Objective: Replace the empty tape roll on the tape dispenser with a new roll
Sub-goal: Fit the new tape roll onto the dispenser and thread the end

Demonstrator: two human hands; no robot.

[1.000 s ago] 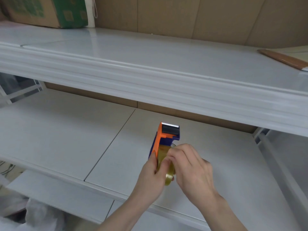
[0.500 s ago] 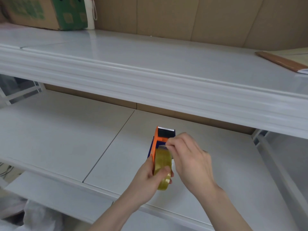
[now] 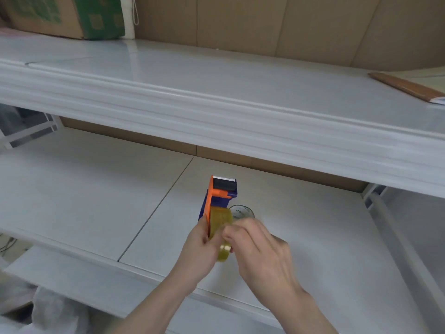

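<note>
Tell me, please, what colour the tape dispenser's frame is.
Orange side plate on a dark blue body, seen in the head view: tape dispenser.

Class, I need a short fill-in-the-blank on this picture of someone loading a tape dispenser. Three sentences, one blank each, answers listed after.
1. The tape dispenser has a blue body and an ____ side plate.
2. The left hand holds the dispenser, while the ____ hand works at the yellowish tape roll.
3. The empty tape core lies on the ____ shelf, just right of the dispenser.

Missing words: orange; right; lower
</note>
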